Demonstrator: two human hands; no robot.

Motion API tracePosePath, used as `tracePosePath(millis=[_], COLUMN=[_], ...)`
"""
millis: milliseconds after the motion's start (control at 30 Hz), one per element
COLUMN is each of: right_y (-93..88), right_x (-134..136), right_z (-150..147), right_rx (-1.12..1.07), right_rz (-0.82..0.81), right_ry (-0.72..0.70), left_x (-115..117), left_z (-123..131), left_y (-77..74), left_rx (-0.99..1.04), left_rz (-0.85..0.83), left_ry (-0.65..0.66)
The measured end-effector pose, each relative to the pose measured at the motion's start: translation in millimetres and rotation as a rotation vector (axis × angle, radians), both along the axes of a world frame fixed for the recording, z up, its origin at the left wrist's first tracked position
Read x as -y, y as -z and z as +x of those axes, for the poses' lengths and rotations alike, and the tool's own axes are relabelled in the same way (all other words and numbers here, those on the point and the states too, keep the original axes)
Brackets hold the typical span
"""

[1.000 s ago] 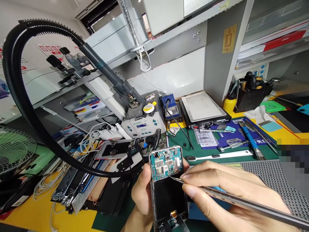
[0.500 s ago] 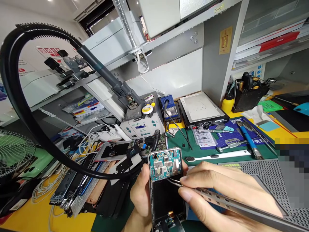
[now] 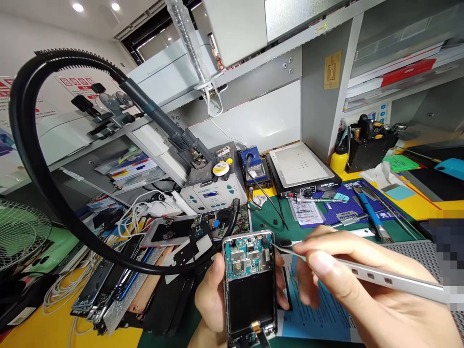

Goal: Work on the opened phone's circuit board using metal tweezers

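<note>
An opened phone (image 3: 250,299) stands tilted up in my left hand (image 3: 212,295), whose thumb presses its left edge while fingertips wrap round the right edge. A blue-green circuit board (image 3: 248,256) fills the phone's upper part, above a black flat area. At the bottom sit a gold-coloured connector and flex parts. My right hand (image 3: 348,275) pinches a pair of silver tweezers (image 3: 373,276). The tweezers' tip lies at the upper right edge of the phone, by the board's corner. Whether the tip touches the board I cannot tell.
Behind the phone stands a hot air station (image 3: 213,193) with a thick black hose (image 3: 21,135) arching left. A flat heating plate (image 3: 302,166), a brush (image 3: 375,217) and a toothbrush lie to the right. Phone parts (image 3: 108,275) are stacked at left, near a green fan (image 3: 25,241).
My right hand has moved the tweezers' tip from the board's lower edge up to the phone's upper right edge. The phone stays in my left hand. The camera view has tilted slightly.
</note>
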State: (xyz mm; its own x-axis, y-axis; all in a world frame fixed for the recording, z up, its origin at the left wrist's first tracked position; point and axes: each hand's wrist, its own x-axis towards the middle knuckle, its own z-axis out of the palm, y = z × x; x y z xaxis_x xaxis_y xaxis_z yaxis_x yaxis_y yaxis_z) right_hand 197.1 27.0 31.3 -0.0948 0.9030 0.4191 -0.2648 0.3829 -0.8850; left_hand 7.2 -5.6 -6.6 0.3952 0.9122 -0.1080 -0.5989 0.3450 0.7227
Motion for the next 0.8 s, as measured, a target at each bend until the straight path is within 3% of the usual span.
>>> tracePosePath(millis=[167,367,600,800], right_y=[-3.2,-0.6,2.9,2.2], right_x=[0.2,-0.4,1.3,0.2], right_z=[-1.0,-2.7,-8.5,-4.4], right_rx=[-0.024,-0.017,-0.092,-0.009], right_rz=[-0.103,-0.145,-0.097,-0.071], right_ry=[0.017,-0.028,-0.008,0.017], left_x=[-0.8,-3.9,-1.5,-1.7], left_z=[0.9,6.3,4.1,12.2], left_y=[9.0,0.3,8.4,-0.1], left_rx=[0.103,0.100,0.088,0.071], left_rz=[-0.049,-0.029,-0.043,0.020], left_ry=[-0.005,0.037,0.057,0.040])
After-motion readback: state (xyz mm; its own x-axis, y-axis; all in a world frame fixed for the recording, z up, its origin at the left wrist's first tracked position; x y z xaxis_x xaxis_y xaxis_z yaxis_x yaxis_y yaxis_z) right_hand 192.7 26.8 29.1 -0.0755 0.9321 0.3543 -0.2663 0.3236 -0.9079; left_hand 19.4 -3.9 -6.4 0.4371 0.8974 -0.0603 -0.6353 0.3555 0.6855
